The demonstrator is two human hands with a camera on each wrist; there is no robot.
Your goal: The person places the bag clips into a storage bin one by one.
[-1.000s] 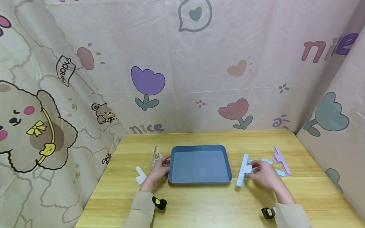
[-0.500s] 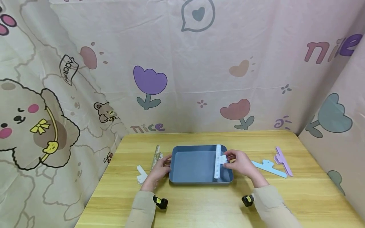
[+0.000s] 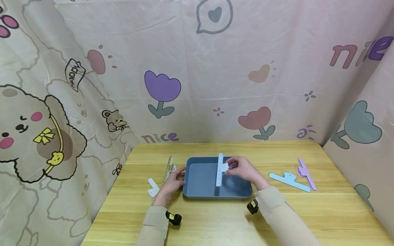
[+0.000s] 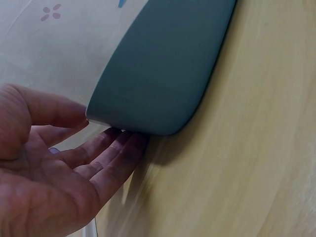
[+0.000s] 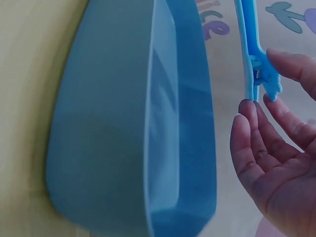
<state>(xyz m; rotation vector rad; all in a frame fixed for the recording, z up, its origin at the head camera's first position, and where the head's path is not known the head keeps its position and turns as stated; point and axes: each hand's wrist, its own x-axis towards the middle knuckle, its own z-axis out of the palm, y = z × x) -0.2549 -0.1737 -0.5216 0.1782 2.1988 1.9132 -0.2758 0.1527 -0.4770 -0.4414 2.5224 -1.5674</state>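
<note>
A blue-grey rectangular tray (image 3: 197,181) stands on the wooden table. At its left end my left hand (image 3: 172,184) touches the outer wall; in the left wrist view, the thumb is at the rim and fairly straight fingers (image 4: 111,170) lie against the wall below. Above the middle of the tray, my right hand (image 3: 243,168) pinches a pale blue bag clip (image 3: 219,174) by its handles. Its long ridged bar points away from me, tilted slightly. In the right wrist view, the clip (image 5: 250,44) shows a small metal spring, thumb on one side and fingers on the other.
A clear bag clip (image 3: 168,171) and a white bag clip (image 3: 153,188) lie left of the tray, partly behind the left hand. To the right lie a light blue bag clip (image 3: 289,181) and a purple bag clip (image 3: 307,176). A patterned curtain (image 3: 200,78) hangs behind the table.
My right hand has carried the pale blue clip leftward from the table's right side to over the tray. The left hand keeps its place at the tray's left end.
</note>
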